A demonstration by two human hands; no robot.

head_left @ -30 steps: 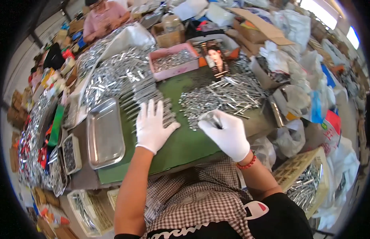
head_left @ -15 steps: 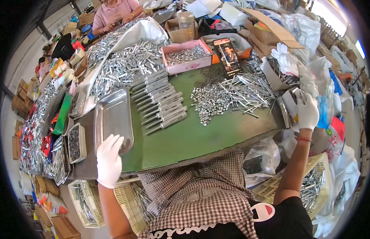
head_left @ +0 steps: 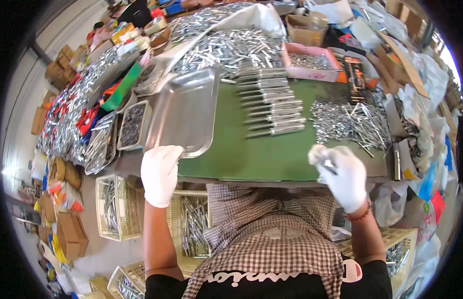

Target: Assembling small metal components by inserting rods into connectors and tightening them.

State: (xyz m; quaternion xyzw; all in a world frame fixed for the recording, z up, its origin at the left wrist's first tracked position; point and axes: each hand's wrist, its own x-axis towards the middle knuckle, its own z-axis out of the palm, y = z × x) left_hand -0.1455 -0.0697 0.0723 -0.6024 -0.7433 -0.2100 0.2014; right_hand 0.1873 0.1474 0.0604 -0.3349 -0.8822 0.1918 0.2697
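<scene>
Steel tray (head_left: 184, 112), shallow and shiny, sits at the near-left corner of the green table (head_left: 271, 154), and the left hand (head_left: 160, 173) in its white glove has its fingers curled over the tray's near rim, gripping it. Nothing lies in the tray that I can make out. Over at the near-right edge, the right hand (head_left: 341, 174), gloved too, is closed around a small bunch of metal pieces (head_left: 325, 162), lifted just off the table.

How far along? By my read, partly there: a neat row of bundled metal pins (head_left: 271, 107) already lies lined up down the middle of the table, while a big loose heap of pins (head_left: 351, 122) waits at the right side, unsorted. Plenty left, I'd say.

Now the packaging. A pink rectangular box (head_left: 311, 67) with more small metal parts stands at the far edge, a brown cardboard carton (head_left: 303, 30) behind it. A dark flat packet (head_left: 357, 74) with an orange border lies beside the pink box. Off the left edge, small grey trays of dark screws (head_left: 133, 124), a green strip (head_left: 122, 89), and brown boxes (head_left: 67, 234) on the floor. White wire baskets (head_left: 114, 207) holding metal rods stand below the near edge.
</scene>
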